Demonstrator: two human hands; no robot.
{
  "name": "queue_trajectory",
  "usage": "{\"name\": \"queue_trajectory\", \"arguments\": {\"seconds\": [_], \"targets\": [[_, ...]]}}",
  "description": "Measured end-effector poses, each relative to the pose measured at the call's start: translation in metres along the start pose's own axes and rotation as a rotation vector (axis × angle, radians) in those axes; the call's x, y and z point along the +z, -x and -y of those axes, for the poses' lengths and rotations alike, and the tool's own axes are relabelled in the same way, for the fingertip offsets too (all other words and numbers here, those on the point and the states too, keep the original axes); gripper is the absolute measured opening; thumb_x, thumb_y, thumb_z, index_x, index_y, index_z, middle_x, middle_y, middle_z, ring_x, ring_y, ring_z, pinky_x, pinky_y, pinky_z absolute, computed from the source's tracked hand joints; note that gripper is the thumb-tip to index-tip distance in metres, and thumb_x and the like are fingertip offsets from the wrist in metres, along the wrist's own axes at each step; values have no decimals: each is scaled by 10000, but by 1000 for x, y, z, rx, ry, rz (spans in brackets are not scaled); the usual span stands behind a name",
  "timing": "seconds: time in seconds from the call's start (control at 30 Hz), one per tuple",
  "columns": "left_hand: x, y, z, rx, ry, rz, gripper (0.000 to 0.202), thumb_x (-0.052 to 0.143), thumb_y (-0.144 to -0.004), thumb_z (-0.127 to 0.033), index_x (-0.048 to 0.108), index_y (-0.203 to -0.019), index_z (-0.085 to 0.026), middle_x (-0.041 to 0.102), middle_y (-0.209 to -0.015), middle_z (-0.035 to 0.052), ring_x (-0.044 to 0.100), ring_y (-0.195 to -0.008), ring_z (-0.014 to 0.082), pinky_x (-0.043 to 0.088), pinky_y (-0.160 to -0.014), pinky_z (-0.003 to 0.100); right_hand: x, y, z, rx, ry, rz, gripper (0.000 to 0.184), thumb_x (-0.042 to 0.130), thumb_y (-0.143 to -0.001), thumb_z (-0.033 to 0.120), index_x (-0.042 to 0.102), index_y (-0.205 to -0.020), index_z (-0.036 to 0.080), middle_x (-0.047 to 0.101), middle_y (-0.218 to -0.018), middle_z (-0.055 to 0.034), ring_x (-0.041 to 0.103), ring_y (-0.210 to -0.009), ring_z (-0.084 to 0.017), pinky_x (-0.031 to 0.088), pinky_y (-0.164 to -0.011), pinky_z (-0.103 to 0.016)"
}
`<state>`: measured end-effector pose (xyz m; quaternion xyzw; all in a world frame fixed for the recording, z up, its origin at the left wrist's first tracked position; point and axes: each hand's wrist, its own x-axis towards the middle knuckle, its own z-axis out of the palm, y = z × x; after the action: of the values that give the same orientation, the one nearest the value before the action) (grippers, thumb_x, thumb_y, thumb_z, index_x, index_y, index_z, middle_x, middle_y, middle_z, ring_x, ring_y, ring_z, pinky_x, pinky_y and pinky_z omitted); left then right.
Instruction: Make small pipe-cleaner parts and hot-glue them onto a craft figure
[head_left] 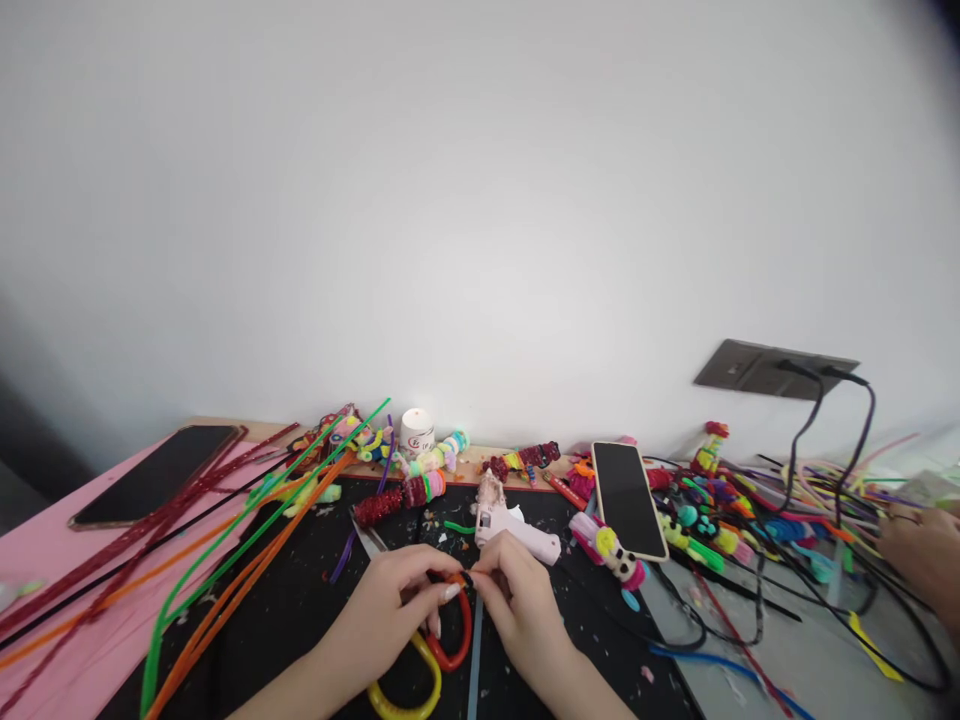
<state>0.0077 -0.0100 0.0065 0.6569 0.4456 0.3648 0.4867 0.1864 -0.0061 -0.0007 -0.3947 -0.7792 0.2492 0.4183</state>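
Left hand (409, 605) and right hand (519, 595) meet above the black-surfaced worktop (300, 600); both grips narrow, pinching a small dark piece (466, 578), material unclear; steel-bladed scissors with red and yellow loop handles (468, 632) partly hidden by left hand; pale pink plastic glue gun (523, 536) just beyond right hand.

Left of the white cup (417, 432) — a dark phone (157, 476); right of it — a pale-rimmed phone (630, 500), then a wall socket (742, 368).

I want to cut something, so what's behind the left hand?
Scissors: a yellow loop, a red loop and part of a silver blade show past the left hand. The hand covers their middle, so that can't be seen.
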Motion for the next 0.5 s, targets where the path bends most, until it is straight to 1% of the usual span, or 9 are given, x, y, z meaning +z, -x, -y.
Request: {"name": "queue_trajectory", "arguments": {"seconds": [0.1,0.2,0.27,0.37,0.5], "targets": [[-1,-1,1,43,-13,-8,167,511,-817,-198,657,-895,-178,624,-803,8,582,-483,85,471,-487,187,-2,-2,3,2,1,19,123,506,-834,76,510,-792,192,515,-751,-2,477,-650,-137,370,-573,-231],[-4,-1,1,102,-56,-21,183,486,-832,-192,659,-892,-194,618,-877,14,585,-505,80,488,-530,191,-4,-3,5,4,16,47,149,530,-813,57,544,-867,195,542,-800,-13,493,-676,-144,390,-592,-233],[-5,-1,0,120,-82,-29,183,481,-836,-194,658,-881,-195,618,-867,11,588,-518,83,495,-549,189,-5,-4,4,8,31,41,164,547,-804,52,558,-882,196,555,-807,-14,505,-689,-147,402,-602,-233],[-5,0,-2,139,-122,-35,183,477,-841,-200,657,-875,-196,622,-855,10,591,-528,87,499,-567,188,-4,-3,3,-2,43,21,142,558,-805,59,569,-852,192,572,-790,-15,524,-690,-150,414,-609,-233],[-5,1,-2,135,-153,-32,180,470,-848,-201,651,-857,-204,624,-823,4,595,-539,96,504,-577,188,-3,-1,1,-16,59,24,125,530,-824,66,553,-806,188,574,-777,-22,541,-712,-158,424,-627,-241]]}}
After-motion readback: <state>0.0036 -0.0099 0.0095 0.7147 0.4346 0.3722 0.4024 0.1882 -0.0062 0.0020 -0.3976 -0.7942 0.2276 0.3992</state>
